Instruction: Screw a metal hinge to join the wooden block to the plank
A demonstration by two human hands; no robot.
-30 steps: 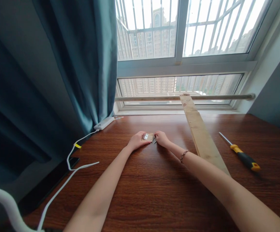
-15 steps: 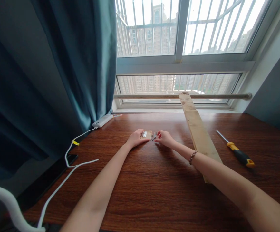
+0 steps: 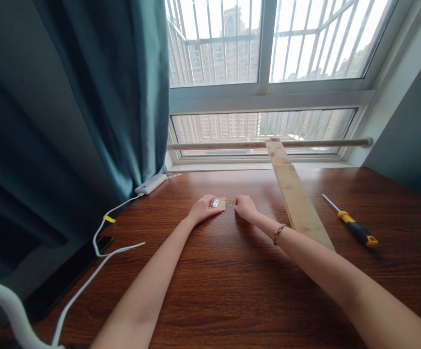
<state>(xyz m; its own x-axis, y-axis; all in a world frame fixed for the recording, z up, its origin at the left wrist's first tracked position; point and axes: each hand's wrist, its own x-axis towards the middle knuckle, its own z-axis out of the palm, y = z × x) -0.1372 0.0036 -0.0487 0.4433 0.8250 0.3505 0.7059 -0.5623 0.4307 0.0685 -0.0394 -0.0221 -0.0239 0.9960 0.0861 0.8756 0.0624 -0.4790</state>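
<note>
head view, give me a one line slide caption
Left hand holding a small board, right hand beside small metal pieces, a screwdriver lying off to the right.

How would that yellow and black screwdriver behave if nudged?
The yellow and black screwdriver may roll, since it lies on its side. Weight probably sits in the thick handle; the slim metal shaft looks stiff.

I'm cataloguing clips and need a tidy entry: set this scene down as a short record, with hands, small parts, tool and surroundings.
Left hand: holding the block
Right hand: fingers curled beside the screws; whether it grips anything is hidden
Block: small, bearing a metal plate
Screws: on the table, between block and right hand
Tool: screwdriver, yellow-black handle, far right on the table
Surroundings: plank, blue curtain, barred window
</note>
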